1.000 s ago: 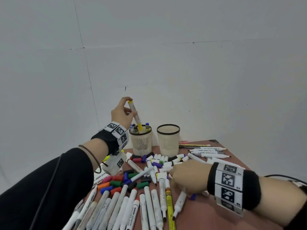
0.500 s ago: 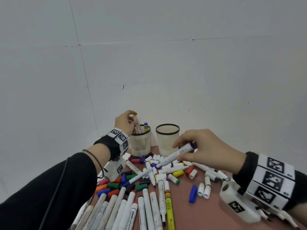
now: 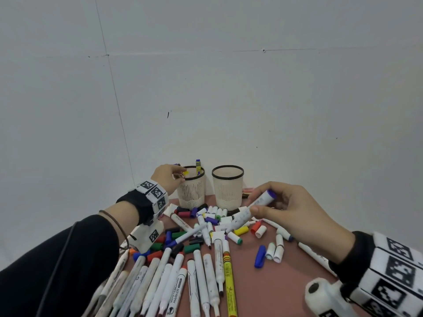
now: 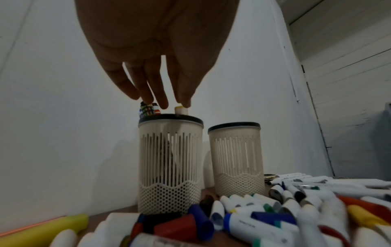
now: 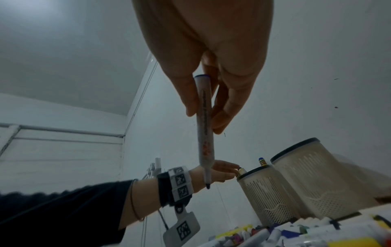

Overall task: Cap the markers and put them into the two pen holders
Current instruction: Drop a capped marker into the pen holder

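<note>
Progress: early | left hand [image 3: 168, 179] fingertips [image 4: 162, 104] straight, touching yellow-capped marker [image 4: 181, 110] in left cream slotted holder [image 3: 191, 191] | right hand [image 3: 295, 216] pinched uncapped purple-tipped white marker [image 3: 251, 211] beneath fingers | right cream holder [image 3: 227, 191] seemingly empty | many markers [image 3: 201, 277], caps [image 3: 259, 256] left.

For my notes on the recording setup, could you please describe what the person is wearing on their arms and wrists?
Both arms are in black long sleeves. Each wrist carries a black band wrapped with white square tiles printed with black fiducial patterns, and a white camera housing hangs beneath it, also tagged. The left forearm has a thin brown bracelet, and a thin dark cable runs along that sleeve.
</note>
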`<act>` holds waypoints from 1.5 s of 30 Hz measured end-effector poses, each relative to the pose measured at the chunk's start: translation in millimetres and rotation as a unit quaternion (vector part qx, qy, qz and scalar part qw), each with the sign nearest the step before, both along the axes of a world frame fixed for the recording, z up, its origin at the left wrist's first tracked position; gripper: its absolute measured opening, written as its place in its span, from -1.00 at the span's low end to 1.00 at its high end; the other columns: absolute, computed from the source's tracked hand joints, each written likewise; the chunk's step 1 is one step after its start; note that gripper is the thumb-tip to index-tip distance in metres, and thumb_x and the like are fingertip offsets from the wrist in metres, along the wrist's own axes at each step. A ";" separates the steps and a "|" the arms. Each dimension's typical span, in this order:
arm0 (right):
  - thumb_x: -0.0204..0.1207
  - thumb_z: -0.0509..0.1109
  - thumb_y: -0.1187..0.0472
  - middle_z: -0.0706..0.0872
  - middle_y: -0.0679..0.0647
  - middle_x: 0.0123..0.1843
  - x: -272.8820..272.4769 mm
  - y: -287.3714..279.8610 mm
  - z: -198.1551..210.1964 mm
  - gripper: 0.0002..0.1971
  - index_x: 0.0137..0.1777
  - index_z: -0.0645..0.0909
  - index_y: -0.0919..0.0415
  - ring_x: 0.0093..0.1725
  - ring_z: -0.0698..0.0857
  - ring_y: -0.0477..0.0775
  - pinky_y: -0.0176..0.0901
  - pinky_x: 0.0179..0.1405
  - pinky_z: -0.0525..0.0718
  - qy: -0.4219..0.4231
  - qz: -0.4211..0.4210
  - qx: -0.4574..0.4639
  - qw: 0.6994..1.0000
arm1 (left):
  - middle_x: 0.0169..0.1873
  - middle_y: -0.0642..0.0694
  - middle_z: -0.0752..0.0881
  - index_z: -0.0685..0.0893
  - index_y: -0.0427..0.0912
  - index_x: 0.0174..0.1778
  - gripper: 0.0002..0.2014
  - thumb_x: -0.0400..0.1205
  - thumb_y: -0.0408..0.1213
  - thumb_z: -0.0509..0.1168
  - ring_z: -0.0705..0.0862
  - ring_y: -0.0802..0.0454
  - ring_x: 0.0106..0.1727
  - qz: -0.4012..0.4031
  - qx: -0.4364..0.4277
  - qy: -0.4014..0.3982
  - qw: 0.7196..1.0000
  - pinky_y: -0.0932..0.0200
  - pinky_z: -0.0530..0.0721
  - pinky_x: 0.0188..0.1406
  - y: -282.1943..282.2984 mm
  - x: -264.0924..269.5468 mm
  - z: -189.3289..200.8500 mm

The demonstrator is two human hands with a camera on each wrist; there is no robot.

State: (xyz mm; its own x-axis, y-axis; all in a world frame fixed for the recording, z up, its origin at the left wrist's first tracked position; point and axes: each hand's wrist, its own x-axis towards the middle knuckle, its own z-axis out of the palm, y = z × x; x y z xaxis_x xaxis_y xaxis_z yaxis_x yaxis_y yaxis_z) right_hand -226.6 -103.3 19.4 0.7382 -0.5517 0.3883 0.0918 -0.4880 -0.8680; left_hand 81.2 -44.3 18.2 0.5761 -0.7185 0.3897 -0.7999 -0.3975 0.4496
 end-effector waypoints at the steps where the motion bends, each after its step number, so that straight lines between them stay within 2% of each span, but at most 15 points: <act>1: 0.42 0.50 0.40 0.81 0.17 -0.14 -2.3 -0.5 -1.2 -0.87 -0.06 0.70 0.24 -0.10 0.80 0.14 -0.13 -0.01 0.76 -0.013 -0.001 0.014 1.000 | 0.20 -0.07 0.71 0.69 -0.12 0.27 -0.69 0.59 -0.32 0.36 0.60 0.00 0.25 -0.003 -0.010 -0.007 1.000 0.26 0.42 0.18 5.5 -0.1 -0.9; 4: 0.44 0.48 0.40 0.82 0.16 -0.13 -10.6 -1.5 -4.5 -0.87 -0.04 0.71 0.25 -0.07 0.81 0.09 -0.22 0.00 0.75 -0.048 -0.011 0.044 0.998 | 0.05 0.08 0.67 0.73 -0.09 0.17 -0.76 0.59 -0.30 0.37 0.57 0.10 0.13 -0.020 0.014 -0.020 1.000 0.30 0.39 0.08 24.5 -2.7 -5.1; 7: 0.45 0.45 0.41 0.82 0.16 -0.11 -17.2 -0.9 -8.4 -0.88 -0.04 0.71 0.28 -0.04 0.80 0.08 -0.31 -0.10 0.73 -0.082 -0.019 0.087 0.993 | -0.07 0.11 0.66 0.76 -0.03 0.05 -0.82 0.55 -0.28 0.41 0.58 0.15 0.03 -0.042 0.114 0.008 0.993 0.30 0.44 0.00 41.7 -0.9 -13.8; 10: 0.44 0.46 0.34 0.82 0.19 -0.02 -21.1 -1.5 -15.4 -0.83 0.02 0.70 0.33 0.07 0.78 0.14 -0.12 0.08 0.74 -0.087 -0.014 0.127 0.988 | -0.16 0.14 0.69 0.78 0.02 0.00 -0.84 0.52 -0.22 0.46 0.61 0.16 -0.03 -0.065 0.252 0.014 0.965 0.34 0.48 -0.08 53.3 -1.9 -23.7; 12: 0.27 0.61 0.07 0.80 0.26 0.02 -22.0 -4.1 -23.3 -0.55 0.03 0.68 0.38 0.11 0.77 0.23 0.08 0.22 0.68 -0.090 0.002 0.157 0.983 | -0.18 0.19 0.69 0.78 0.05 0.04 -0.81 0.52 -0.17 0.46 0.61 0.20 -0.10 -0.078 0.315 0.008 0.946 0.41 0.46 -0.19 57.1 -5.4 -28.6; 14: -0.07 0.73 -0.17 0.79 0.31 0.04 -21.8 -3.1 -27.4 -0.22 0.00 0.68 0.41 0.10 0.76 0.28 0.06 0.18 0.71 -0.102 0.014 0.195 0.975 | -0.15 0.24 0.67 0.75 0.06 0.10 -0.77 0.52 -0.15 0.44 0.59 0.24 -0.11 -0.085 0.360 -0.007 0.929 0.46 0.42 -0.26 58.4 -8.7 -30.6; 19: -0.28 0.79 -0.14 0.78 0.35 0.03 -21.0 3.7 -31.7 -0.18 -0.03 0.70 0.34 -0.03 0.79 0.23 0.03 -0.14 0.79 -0.125 0.013 0.258 0.958 | -0.10 0.13 0.70 0.74 0.03 0.12 -0.72 0.49 -0.14 0.46 0.62 0.14 -0.02 -0.098 0.413 -0.032 0.905 0.30 0.55 -0.03 53.4 -7.2 -33.9; 22: 0.01 0.74 0.05 0.78 0.36 0.02 -21.5 6.9 -31.4 -0.43 -0.05 0.70 0.37 -0.04 0.79 0.20 -0.15 -0.08 0.79 -0.132 0.011 0.282 0.950 | -0.04 0.03 0.75 0.75 -0.03 0.13 -0.72 0.49 -0.19 0.47 0.61 0.16 -0.11 -0.096 0.392 -0.052 0.914 0.41 0.49 -0.21 46.5 -12.0 -32.6; 25: 0.44 0.42 0.39 0.75 0.40 0.05 -19.9 9.3 -31.9 -0.79 0.03 0.63 0.49 -0.05 0.77 0.17 -0.16 -0.04 0.77 -0.138 -0.003 0.304 0.943 | -0.14 0.07 0.69 0.76 -0.06 0.06 -0.80 0.52 -0.22 0.44 0.60 0.16 -0.12 -0.093 0.330 -0.053 0.938 0.45 0.46 -0.25 32.1 -23.0 -27.0; 28: 0.40 0.41 0.40 0.72 0.44 0.11 -17.3 10.6 -35.4 -0.72 0.08 0.59 0.53 0.06 0.73 0.23 -0.13 0.01 0.76 -0.151 -0.008 0.332 0.931 | -0.06 0.02 0.72 0.75 -0.07 0.07 -0.83 0.57 -0.27 0.39 0.63 0.10 -0.01 -0.113 0.293 -0.047 0.948 0.34 0.50 -0.05 10.6 -38.0 -22.8; 31: 0.44 0.39 0.42 0.74 0.41 0.11 -14.0 12.1 -39.6 -0.81 0.04 0.62 0.47 0.02 0.75 0.19 -0.21 -0.06 0.78 -0.163 -0.025 0.356 0.920 | 0.09 -0.04 0.73 0.72 -0.11 0.18 -0.77 0.61 -0.30 0.34 0.59 0.11 -0.04 -0.142 0.288 -0.058 0.945 0.38 0.48 -0.13 -9.9 -54.3 -24.0; 35: 0.47 0.38 0.46 0.75 0.35 0.01 -11.7 11.9 -45.7 -0.83 0.05 0.62 0.45 -0.07 0.77 0.10 -0.23 -0.10 0.78 -0.174 -0.040 0.377 0.909 | 0.27 -0.04 0.66 0.66 -0.09 0.31 -0.71 0.67 -0.31 0.26 0.60 0.00 0.26 -0.160 0.342 -0.088 0.922 0.26 0.51 0.17 -30.8 -68.8 -34.9; 38: 0.46 0.38 0.46 0.78 0.22 -0.14 -11.5 11.0 -48.9 -0.86 0.01 0.64 0.39 -0.15 0.79 0.04 -0.24 -0.15 0.78 -0.177 -0.040 0.384 0.905 | 0.29 -0.10 0.66 0.66 -0.12 0.33 -0.69 0.68 -0.34 0.23 0.60 -0.07 0.28 -0.154 0.365 -0.106 0.912 0.21 0.50 0.23 -41.0 -71.5 -39.6; 42: 0.47 0.38 0.46 0.79 0.25 -0.12 -12.3 9.1 -51.2 -0.89 -0.03 0.65 0.38 -0.10 0.78 0.11 -0.16 -0.04 0.78 -0.171 -0.028 0.382 0.908 | 0.21 -0.14 0.71 0.71 -0.20 0.25 -0.72 0.63 -0.34 0.31 0.64 -0.09 0.23 -0.150 0.388 -0.098 0.904 0.19 0.54 0.17 -49.9 -67.1 -42.4; 45: 0.45 0.38 0.46 0.80 0.24 -0.15 -12.9 7.6 -51.5 -0.89 -0.04 0.65 0.37 -0.15 0.78 0.11 -0.19 -0.09 0.79 -0.168 -0.026 0.383 0.908 | 0.18 -0.15 0.72 0.74 -0.23 0.19 -0.73 0.59 -0.32 0.37 0.66 -0.10 0.19 -0.143 0.396 -0.092 0.902 0.17 0.58 0.14 -55.3 -64.0 -43.2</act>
